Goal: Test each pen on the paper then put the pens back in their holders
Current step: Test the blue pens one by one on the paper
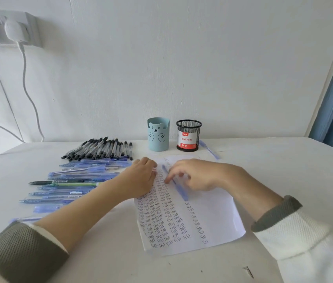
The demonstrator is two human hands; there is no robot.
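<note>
Grip of right hand (198, 176): the fingers are curled and pinch a blue pen (178, 187) near its upper part; the picture is blurred here, so the exact finger places are not clear.
Blue pen: it lies slanted over the upper middle of the paper (212, 217), with its far end pointing to the holders.
Left hand (141, 176): it holds nothing and rests palm down on the upper left edge of the paper.
Paper: it lies on the white surface (284, 170), a little turned, with columns of the handwritten word "Test" on its left part.
Loose blue pens (79, 176): many lie in rows left of the paper, a green pen (75, 184) and a dark pen (55, 182) among them.
Black pens (100, 149): one row, behind the loose blue pens.
Bear holder (158, 135): light blue, upright, behind the paper, near the wall.
Mesh holder (188, 135): black, with a "Ball Pens" label, just right of the bear holder.
Single pen (209, 150): blue, on the surface right of the mesh holder.
Wall socket (8, 27): top left, with white cables hanging down.
</note>
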